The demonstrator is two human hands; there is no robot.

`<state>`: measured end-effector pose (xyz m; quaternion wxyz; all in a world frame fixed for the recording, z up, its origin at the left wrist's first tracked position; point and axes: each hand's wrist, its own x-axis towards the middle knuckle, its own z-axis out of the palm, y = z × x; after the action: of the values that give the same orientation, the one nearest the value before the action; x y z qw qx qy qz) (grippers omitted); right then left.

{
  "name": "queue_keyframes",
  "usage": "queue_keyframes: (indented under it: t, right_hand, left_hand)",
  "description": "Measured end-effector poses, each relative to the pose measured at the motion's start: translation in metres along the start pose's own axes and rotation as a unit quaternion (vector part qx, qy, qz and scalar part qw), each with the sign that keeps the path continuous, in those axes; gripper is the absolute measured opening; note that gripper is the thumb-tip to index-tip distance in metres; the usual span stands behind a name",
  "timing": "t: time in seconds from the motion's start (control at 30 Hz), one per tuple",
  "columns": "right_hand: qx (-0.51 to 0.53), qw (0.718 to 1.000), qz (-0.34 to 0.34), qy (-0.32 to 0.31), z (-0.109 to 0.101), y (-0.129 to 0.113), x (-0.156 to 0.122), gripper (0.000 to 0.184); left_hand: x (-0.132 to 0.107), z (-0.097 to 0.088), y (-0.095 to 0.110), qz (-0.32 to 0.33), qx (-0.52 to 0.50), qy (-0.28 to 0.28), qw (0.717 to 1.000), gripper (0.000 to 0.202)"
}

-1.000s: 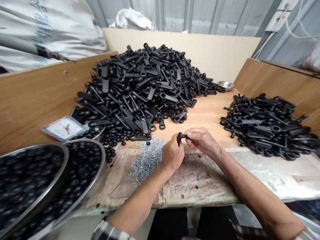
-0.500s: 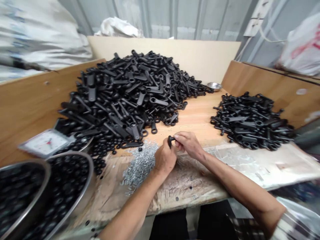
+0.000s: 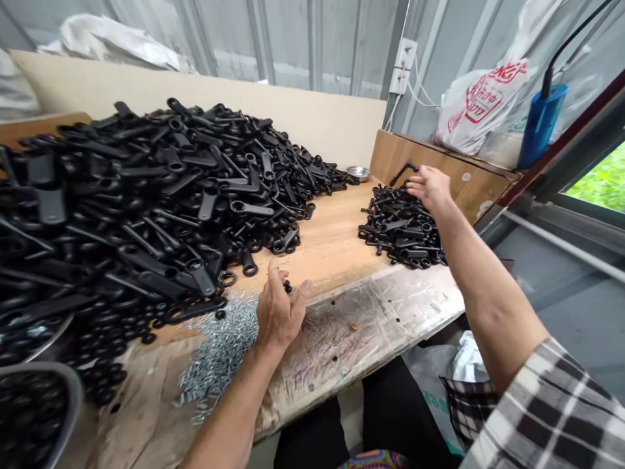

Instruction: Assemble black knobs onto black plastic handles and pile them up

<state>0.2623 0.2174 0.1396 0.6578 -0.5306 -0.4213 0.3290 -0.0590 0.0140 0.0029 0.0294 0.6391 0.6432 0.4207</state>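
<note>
My right hand (image 3: 430,187) is raised at the far right, its fingers closed on a black plastic crank handle (image 3: 403,172) above a smaller pile of black crank handles (image 3: 403,228). At the bench front, my left hand (image 3: 279,309) has curled fingers and its thumb set apart. A small black knob (image 3: 287,286) shows between them; the palm side is hidden. Just left of this hand lies a heap of small silver metal pins (image 3: 219,348). Behind it rises a large pile of black crank arms (image 3: 161,176).
Many small black knobs (image 3: 100,378) lie loose by a metal basin (image 3: 73,397) at the lower left. A small metal bowl (image 3: 359,172) sits at the back. Wooden side board (image 3: 454,172) bounds the right; a blue cup (image 3: 541,124) and plastic bag (image 3: 481,107) are beyond.
The hands were together over a black part. My right hand has moved right and up with a crank handle; the left stays near the pins. The view has turned right.
</note>
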Motion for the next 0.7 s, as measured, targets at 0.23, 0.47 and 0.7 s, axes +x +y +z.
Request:
queue_keyframes:
  t: [0.23,0.47,0.7]
  right_hand:
    - [-0.119,0.993,-0.011,0.003,-0.029,0.033,-0.031,0.022]
    - [-0.178,0.913,-0.05,-0.364,0.098,0.053,-0.143,0.023]
    - [-0.338,0.599,-0.331,-0.647,0.213,0.031,-0.252,0.017]
  left_hand:
    - [-0.007,0.009,0.002,0.112,0.042,0.032,0.992,0.031]
    - [-0.015,0.014,0.011,0.31,0.094,-0.072,0.943,0.015]
    - [-0.019,0.022,0.012,0.316,0.095,-0.174,0.928,0.017]
